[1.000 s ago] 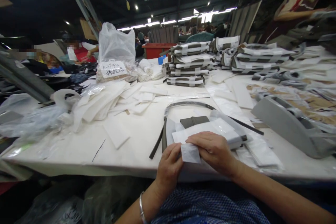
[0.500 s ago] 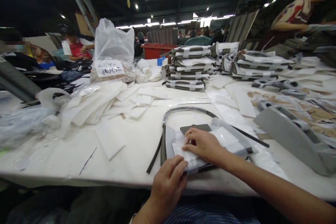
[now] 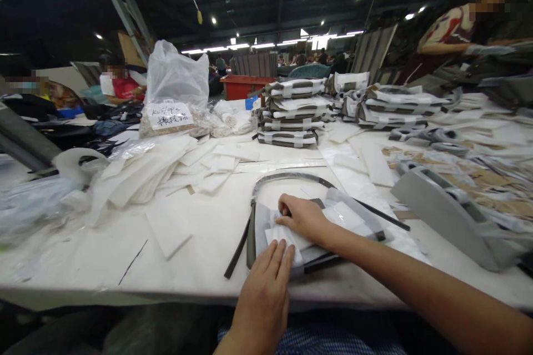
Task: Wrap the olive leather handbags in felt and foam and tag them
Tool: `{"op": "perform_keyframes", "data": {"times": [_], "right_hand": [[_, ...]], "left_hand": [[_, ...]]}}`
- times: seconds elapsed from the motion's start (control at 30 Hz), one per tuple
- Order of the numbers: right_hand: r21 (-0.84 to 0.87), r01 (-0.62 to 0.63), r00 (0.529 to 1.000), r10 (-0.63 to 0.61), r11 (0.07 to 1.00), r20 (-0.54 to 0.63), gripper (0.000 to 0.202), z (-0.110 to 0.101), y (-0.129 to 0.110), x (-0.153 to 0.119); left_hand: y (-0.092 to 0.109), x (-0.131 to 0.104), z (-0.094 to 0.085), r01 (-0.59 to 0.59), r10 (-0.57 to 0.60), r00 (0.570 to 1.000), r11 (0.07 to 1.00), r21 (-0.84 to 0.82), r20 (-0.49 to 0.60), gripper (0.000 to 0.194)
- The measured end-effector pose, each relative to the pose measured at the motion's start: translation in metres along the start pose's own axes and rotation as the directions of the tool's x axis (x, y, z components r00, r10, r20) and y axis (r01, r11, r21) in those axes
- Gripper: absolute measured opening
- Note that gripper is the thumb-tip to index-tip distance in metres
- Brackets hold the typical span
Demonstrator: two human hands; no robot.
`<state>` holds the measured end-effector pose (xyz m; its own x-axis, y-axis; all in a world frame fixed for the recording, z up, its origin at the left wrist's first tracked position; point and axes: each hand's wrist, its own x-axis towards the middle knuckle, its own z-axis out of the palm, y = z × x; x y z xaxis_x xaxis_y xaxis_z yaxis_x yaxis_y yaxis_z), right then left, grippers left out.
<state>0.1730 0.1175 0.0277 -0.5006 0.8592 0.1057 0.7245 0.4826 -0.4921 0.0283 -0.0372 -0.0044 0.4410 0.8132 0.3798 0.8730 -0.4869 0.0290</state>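
Observation:
A dark olive bag (image 3: 251, 241) lies on the table in front of me, mostly covered by white wrapping sheets (image 3: 352, 217). Its strap (image 3: 291, 176), partly sleeved in clear film, arches behind it, and a loose dark end hangs down on the left. My left hand (image 3: 264, 283) rests on the near edge of the wrapping with its fingers stretched out flat. Over the bag's middle, my right hand (image 3: 306, 221) has its fingers curled and pinched on a thin white sheet (image 3: 278, 217). The palm side of the right hand is hidden.
White foam sheets (image 3: 137, 172) lie heaped to the left, before a clear plastic bag (image 3: 177, 75) with a handwritten label. Wrapped bags (image 3: 291, 105) stand stacked at the back. A grey tape dispenser (image 3: 449, 216) sits at right. Other people work farther off.
My left fingers have straightened and now lie flat on the wrapping. My right hand has shifted slightly left and up over the bag. The whole view has moved a little.

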Motion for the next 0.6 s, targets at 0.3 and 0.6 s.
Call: {"op": "perform_keyframes", "data": {"times": [0.3,0.6], "right_hand": [[0.061,0.083,0.986,-0.073,0.995,-0.15,0.035,-0.06,0.02,-0.061],[0.101,-0.657,0.655,0.632,0.747,-0.414,0.022,-0.211,0.184,-0.188]], "left_hand": [[-0.013,0.004,0.008,-0.068,0.077,0.976,0.996,0.051,-0.202,0.069],[-0.02,0.003,0.021,-0.104,0.14,0.95,0.985,0.139,-0.279,0.071]]}}
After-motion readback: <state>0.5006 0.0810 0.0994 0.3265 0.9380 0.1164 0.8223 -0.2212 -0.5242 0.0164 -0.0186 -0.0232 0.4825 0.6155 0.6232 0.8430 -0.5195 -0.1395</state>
